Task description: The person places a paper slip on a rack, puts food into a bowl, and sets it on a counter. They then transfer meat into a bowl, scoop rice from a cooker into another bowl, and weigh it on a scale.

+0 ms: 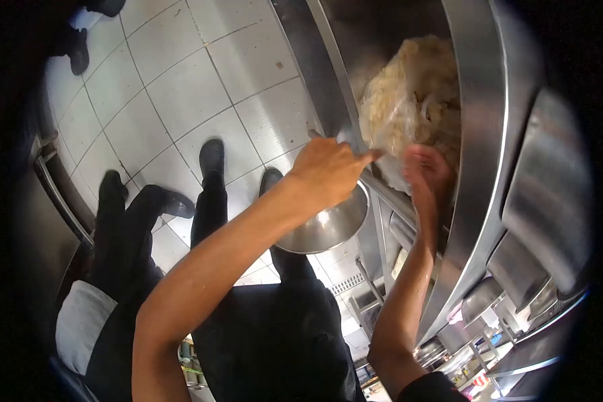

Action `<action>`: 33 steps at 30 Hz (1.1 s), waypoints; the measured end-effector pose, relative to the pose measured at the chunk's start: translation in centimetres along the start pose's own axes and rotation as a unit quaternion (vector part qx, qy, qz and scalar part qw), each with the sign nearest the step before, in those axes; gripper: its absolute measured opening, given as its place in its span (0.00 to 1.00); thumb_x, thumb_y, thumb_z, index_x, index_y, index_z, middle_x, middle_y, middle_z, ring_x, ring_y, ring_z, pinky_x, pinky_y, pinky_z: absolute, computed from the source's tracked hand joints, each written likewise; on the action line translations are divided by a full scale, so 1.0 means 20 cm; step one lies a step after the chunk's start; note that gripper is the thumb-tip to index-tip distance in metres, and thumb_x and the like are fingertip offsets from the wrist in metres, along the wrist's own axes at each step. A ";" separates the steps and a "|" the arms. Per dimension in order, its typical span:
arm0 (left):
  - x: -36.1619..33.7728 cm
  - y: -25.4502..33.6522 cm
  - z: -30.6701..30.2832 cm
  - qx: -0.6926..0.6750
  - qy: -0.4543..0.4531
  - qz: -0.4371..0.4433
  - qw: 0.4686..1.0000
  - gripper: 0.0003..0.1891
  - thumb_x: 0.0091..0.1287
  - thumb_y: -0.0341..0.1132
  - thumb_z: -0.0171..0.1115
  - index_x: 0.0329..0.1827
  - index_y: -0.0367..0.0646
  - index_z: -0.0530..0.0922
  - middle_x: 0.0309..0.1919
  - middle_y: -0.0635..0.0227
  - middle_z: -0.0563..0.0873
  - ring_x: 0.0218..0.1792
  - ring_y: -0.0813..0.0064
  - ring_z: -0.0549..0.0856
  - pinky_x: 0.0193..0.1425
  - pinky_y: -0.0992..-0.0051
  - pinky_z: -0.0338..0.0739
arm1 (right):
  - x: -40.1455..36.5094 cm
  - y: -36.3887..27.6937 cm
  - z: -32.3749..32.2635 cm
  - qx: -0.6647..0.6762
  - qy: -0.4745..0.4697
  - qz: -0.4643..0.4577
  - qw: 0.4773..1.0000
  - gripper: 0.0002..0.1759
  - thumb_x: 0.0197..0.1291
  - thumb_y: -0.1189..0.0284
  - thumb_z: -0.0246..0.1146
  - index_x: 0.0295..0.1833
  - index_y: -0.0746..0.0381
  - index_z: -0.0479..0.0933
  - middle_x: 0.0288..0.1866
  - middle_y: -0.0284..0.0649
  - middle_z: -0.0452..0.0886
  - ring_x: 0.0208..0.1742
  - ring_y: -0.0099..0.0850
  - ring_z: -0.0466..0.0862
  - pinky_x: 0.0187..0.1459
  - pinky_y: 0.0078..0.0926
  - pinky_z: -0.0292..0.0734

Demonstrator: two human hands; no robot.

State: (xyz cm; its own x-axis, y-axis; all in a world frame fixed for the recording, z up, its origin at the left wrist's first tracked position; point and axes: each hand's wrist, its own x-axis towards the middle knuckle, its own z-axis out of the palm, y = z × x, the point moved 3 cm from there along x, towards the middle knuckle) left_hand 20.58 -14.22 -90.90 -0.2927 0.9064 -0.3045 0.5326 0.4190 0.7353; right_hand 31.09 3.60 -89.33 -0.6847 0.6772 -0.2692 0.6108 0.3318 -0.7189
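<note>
A clear plastic bag of pale, chunky food lies in a steel sink or trough. My left hand has its fingers curled above a round metal bowl, with one finger stretched toward the bag. What it grips is hidden, and the bowl's upper rim is behind the hand. Beside the bag's lower end is my right hand, slightly blurred, with its fingers loosely curved and apart and nothing visibly held.
Another person's dark-trousered legs stand at the left on the tiled floor. More dark shoes show at the top left. Steel containers line the right side, and shelves with metalware are at the lower right.
</note>
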 end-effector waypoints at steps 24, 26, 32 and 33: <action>-0.39 -0.30 -0.16 -0.373 0.119 -0.194 0.900 0.29 0.65 0.23 0.51 0.71 0.49 0.67 0.61 0.47 0.79 0.63 0.45 0.77 0.68 0.57 0.71 | -0.12 -0.17 0.06 -0.064 0.127 0.015 0.990 0.22 0.73 0.66 0.55 0.66 0.67 0.71 0.60 0.45 0.79 0.56 0.32 0.79 0.56 0.29 0.73; -0.39 -0.30 -0.14 -0.359 0.138 -0.167 0.908 0.28 0.65 0.24 0.48 0.71 0.48 0.67 0.57 0.46 0.82 0.58 0.47 0.81 0.65 0.59 0.73 | 0.12 -0.06 0.07 -0.031 0.088 0.016 0.995 0.22 0.73 0.65 0.55 0.64 0.68 0.71 0.60 0.50 0.78 0.61 0.37 0.78 0.59 0.34 0.74; -0.41 -0.34 -0.13 -0.415 0.133 -0.183 0.881 0.30 0.63 0.25 0.48 0.72 0.47 0.67 0.41 0.50 0.85 0.35 0.63 0.85 0.48 0.66 0.77 | 0.19 -0.03 0.02 -0.355 0.069 -0.019 0.932 0.30 0.66 0.58 0.61 0.67 0.63 0.70 0.59 0.54 0.80 0.60 0.46 0.80 0.61 0.36 0.72; -0.41 -0.35 -0.12 -0.424 0.132 -0.183 0.877 0.31 0.62 0.25 0.48 0.72 0.47 0.67 0.39 0.51 0.85 0.32 0.66 0.84 0.45 0.67 0.77 | 0.13 -0.17 0.05 -0.328 0.053 -0.004 0.943 0.29 0.65 0.58 0.61 0.66 0.65 0.70 0.61 0.56 0.78 0.63 0.50 0.78 0.63 0.40 0.70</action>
State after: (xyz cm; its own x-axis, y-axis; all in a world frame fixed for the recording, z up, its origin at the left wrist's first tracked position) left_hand 17.33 -24.67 -91.99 -0.5539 0.6281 -0.5464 -0.3852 0.3885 0.8371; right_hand 26.81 3.58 -88.13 -0.6685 0.7227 -0.1754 0.7437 0.6493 -0.1593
